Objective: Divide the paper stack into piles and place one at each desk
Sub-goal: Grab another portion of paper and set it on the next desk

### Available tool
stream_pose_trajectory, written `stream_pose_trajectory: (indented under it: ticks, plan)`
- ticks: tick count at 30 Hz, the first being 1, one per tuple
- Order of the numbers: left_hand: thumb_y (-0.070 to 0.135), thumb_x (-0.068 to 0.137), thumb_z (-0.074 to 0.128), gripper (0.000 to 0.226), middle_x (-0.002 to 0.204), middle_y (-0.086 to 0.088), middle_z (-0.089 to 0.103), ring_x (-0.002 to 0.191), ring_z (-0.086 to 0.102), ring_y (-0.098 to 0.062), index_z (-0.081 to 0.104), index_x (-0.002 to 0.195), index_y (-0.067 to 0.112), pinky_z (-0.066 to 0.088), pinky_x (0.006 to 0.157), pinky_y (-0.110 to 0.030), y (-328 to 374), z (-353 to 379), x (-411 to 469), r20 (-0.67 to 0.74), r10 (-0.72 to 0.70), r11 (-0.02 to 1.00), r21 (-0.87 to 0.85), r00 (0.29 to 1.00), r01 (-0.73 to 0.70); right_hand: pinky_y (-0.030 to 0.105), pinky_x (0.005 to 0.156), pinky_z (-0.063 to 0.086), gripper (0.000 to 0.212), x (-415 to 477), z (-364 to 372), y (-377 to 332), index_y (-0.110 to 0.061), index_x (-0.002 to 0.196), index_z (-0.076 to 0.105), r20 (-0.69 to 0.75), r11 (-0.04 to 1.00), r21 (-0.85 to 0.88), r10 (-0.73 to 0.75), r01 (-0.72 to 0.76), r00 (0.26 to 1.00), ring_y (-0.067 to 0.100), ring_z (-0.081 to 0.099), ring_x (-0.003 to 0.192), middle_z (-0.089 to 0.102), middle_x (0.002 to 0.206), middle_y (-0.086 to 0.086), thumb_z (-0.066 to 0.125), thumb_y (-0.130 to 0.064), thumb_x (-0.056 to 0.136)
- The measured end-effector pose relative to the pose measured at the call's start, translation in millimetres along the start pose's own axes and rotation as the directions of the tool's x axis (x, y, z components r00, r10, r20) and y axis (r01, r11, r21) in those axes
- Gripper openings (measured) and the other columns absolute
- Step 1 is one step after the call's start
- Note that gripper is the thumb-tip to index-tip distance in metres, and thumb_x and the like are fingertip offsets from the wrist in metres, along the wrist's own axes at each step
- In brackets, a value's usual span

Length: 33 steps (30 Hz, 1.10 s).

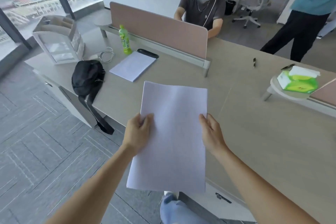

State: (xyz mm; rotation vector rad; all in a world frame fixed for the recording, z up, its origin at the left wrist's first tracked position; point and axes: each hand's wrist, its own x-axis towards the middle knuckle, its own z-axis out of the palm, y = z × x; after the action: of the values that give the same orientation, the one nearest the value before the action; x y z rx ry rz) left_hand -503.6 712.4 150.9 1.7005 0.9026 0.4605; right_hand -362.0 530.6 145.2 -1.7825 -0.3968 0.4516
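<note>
- Paper stack (pixel 172 132) is up in the air in front of the person, held by both hands. Its far end is over the near edge of the desk (pixel 254 132) and its near end is over the floor.
- Left hand (pixel 138 131) pinches the stack's left edge: thumb on top, fingers curled under.
- Right hand (pixel 211 132) pinches the right edge: thumb on top, fingers hidden beneath the sheets.
- The stack is roughly flat and bows slightly along the middle.
- 1 paper pile (pixel 132 65) already lies flat on the desk, well apart from the held stack, just in front of a pink divider panel (pixel 160 29).
- A black flat object (pixel 148 53) sits at the pile's far edge; I can't tell what it is.
- Green bottle (pixel 125 41) stands upright near the pile's far left corner.
- Black bag (pixel 87 76) is at the desk's left edge, with its strap hanging off the side.
- White drawer organizer (pixel 60 40) is at the far left corner, with a white cable (pixel 106 55) beside it.
- Green tissue pack (pixel 298 82) sits on a small round stand at the right.
- A seated person (pixel 201 11) is behind the divider, and a standing person (pixel 309 14) is at the far right.
</note>
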Motion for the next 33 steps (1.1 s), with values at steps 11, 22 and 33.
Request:
stream_pose_trajectory:
  ticks: [11, 22, 33]
  plan:
    - [0.027, 0.086, 0.052, 0.025, 0.055, 0.004, 0.038, 0.050, 0.034, -0.015, 0.042, 0.063, 0.022, 0.026, 0.044, -0.022, 12.9, 100.0, 168.4, 0.191, -0.161, 0.952, 0.288, 0.968, 0.101, 0.028, 0.050, 0.026, 0.037, 135.6, -17.7, 51.2, -0.020, 0.069, 0.029, -0.130, 0.930, 0.039, 0.368, -0.366, 0.921, 0.013, 0.030, 0.053, 0.032, 0.064, -0.007, 0.050, -0.029, 0.098]
    - [0.037, 0.096, 0.052, 0.026, 0.067, 0.000, 0.059, 0.054, 0.055, -0.018, 0.065, 0.093, 0.015, 0.035, 0.045, -0.022, 9.8, 227.2, 301.3, 0.357, -0.274, 0.870, 0.489, 0.893, 0.071, 0.034, 0.070, 0.037, 0.020, 255.5, -50.5, 106.4, -0.010, 0.089, 0.041, -0.256, 0.789, -0.079, 0.574, -0.609, 0.778, 0.025, 0.045, 0.076, 0.046, 0.080, 0.000, 0.039, -0.027, 0.098]
    - [0.041, 0.099, 0.048, 0.041, 0.113, -0.017, 0.065, 0.090, 0.062, -0.032, 0.054, 0.124, 0.009, 0.044, 0.066, -0.031, -31.5, 328.6, 411.5, 0.435, -0.412, 0.813, 0.572, 0.801, 0.107, 0.038, 0.077, 0.045, 0.035, 374.8, -74.1, 153.2, -0.004, 0.115, 0.043, -0.291, 0.650, -0.067, 0.713, -0.757, 0.637, 0.029, 0.055, 0.090, 0.052, 0.101, 0.006, 0.042, -0.035, 0.098]
